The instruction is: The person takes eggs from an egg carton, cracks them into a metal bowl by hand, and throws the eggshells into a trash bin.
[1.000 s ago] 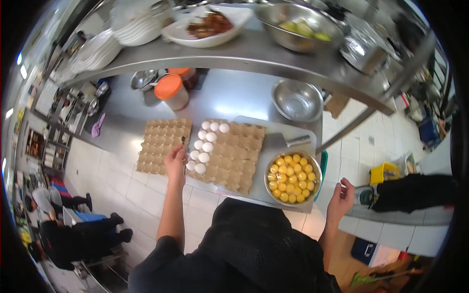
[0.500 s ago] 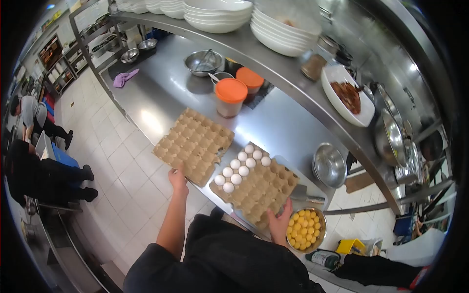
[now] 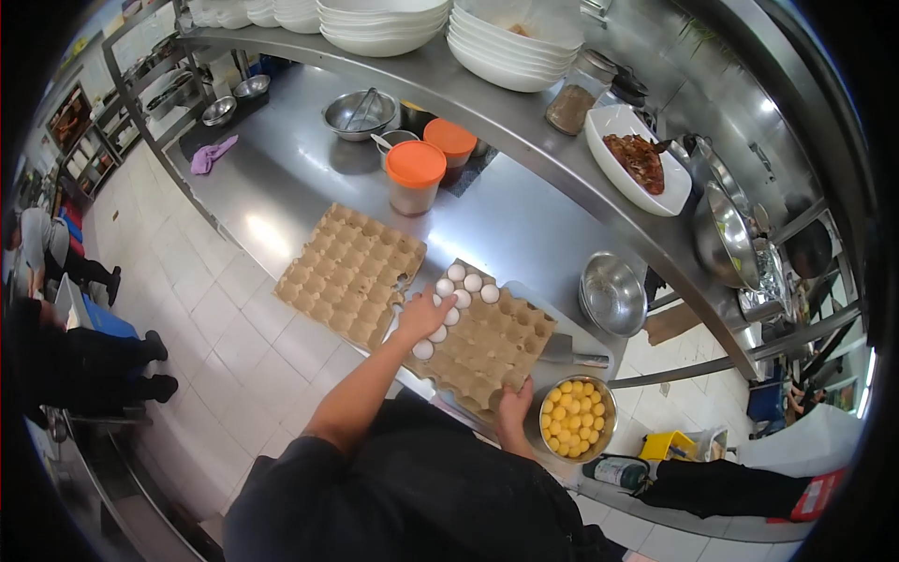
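Bent over the white eggs (image 3: 463, 299), my left hand (image 3: 421, 318) has its fingers curled round an egg, partly hidden beneath them. Several eggs stand in the left and upper part of a cardboard egg tray (image 3: 496, 342); its other cups hold none. My right hand (image 3: 514, 407) grips that tray's lower right edge between thumb and fingers. A second cardboard tray (image 3: 351, 272) without eggs lies to the left. Just right of my right hand is a metal bowl of yolks (image 3: 578, 419).
Beyond the trays stand orange-lidded tubs (image 3: 415, 173) and a bowl with a whisk (image 3: 361, 114). A metal bowl (image 3: 613, 294) and a broad blade (image 3: 560, 351) lie to the right. A steel shelf (image 3: 524, 122) with dishes crosses above. People are at far left.
My left hand went from the tray without eggs to the eggs in the other. My right hand came from beyond the yolk bowl to the tray edge and stays there. The view turned.
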`<action>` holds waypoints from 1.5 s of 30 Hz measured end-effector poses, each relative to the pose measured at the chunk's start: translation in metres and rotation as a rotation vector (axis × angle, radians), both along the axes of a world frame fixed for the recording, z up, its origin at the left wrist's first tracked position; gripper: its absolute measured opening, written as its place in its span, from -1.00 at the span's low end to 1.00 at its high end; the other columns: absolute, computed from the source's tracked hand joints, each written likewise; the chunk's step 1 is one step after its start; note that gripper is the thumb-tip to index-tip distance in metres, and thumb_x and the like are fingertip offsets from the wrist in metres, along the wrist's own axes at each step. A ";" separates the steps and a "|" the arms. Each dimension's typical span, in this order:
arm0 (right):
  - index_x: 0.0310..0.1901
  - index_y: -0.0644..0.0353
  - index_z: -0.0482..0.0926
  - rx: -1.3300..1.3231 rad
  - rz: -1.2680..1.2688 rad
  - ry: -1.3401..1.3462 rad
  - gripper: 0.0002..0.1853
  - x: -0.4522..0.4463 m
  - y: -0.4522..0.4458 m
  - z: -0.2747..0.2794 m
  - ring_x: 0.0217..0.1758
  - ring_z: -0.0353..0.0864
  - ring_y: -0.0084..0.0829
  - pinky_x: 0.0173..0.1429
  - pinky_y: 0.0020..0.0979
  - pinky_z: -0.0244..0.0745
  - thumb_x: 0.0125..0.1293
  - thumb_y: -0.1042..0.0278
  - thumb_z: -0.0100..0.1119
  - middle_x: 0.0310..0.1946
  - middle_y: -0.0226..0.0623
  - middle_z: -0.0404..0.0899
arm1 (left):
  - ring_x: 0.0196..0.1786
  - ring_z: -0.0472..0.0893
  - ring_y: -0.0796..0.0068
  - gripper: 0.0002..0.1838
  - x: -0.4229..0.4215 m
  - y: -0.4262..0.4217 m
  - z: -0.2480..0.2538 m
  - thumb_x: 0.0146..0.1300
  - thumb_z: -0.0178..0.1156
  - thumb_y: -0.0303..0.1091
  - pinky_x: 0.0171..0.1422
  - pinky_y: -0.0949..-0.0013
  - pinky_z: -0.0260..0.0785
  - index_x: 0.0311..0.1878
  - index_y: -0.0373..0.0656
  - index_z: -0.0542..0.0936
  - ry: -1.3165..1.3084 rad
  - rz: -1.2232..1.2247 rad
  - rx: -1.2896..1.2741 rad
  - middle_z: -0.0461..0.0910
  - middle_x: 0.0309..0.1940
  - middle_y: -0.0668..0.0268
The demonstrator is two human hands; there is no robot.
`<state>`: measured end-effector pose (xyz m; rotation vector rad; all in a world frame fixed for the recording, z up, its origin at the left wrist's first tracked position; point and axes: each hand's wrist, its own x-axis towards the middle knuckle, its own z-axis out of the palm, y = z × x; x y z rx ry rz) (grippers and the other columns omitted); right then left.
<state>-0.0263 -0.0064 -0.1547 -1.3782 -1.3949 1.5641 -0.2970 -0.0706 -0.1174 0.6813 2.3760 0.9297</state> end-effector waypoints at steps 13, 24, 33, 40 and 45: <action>0.33 0.39 0.35 0.297 0.123 0.061 -0.46 -0.064 -0.027 0.058 0.30 0.50 -0.05 0.43 -0.19 0.28 0.27 0.65 -0.06 0.17 0.07 0.52 | 0.24 0.55 -0.13 -0.23 -0.054 -0.057 0.090 0.42 0.10 0.22 0.35 0.05 0.35 0.32 -0.37 0.48 -0.126 -0.002 0.083 0.53 0.17 -0.27; 0.48 0.31 0.19 0.367 0.313 -0.131 -0.36 -0.251 -0.102 0.020 0.47 0.26 0.06 0.57 -0.14 0.13 0.36 0.59 0.01 0.38 0.12 0.23 | 0.32 0.45 -0.31 -0.13 -0.218 -0.162 0.075 0.41 0.12 0.22 0.40 -0.01 0.32 0.49 -0.36 0.28 0.092 0.137 0.049 0.43 0.27 -0.29; 0.47 0.29 0.27 0.141 0.263 -0.143 -0.37 -0.259 -0.101 0.020 0.44 0.35 0.02 0.53 -0.15 0.20 0.33 0.58 0.03 0.31 0.11 0.40 | 0.21 0.59 -0.03 -0.27 -0.253 -0.168 0.035 0.41 0.21 0.01 0.32 0.14 0.40 0.42 -0.38 0.39 -0.212 0.123 0.260 0.56 0.15 -0.19; 0.33 0.26 0.40 0.328 0.190 -0.353 -0.49 -0.258 -0.132 0.092 0.34 0.50 -0.02 0.38 -0.16 0.41 0.33 0.55 0.15 0.21 0.04 0.51 | 0.15 0.64 0.03 -0.38 -0.263 -0.156 0.074 0.39 0.27 -0.11 0.26 0.17 0.44 0.39 -0.29 0.47 -0.167 0.058 0.362 0.62 0.11 -0.17; 0.37 0.22 0.34 -0.613 0.223 0.403 -0.45 -0.260 -0.167 0.117 0.17 0.65 -0.24 0.22 -0.23 0.61 0.38 0.53 0.23 0.21 -0.11 0.52 | 0.13 0.66 0.22 -0.40 -0.332 -0.108 0.107 0.35 0.34 -0.16 0.23 0.24 0.48 0.35 -0.31 0.52 -0.053 -0.316 0.258 0.67 0.12 -0.02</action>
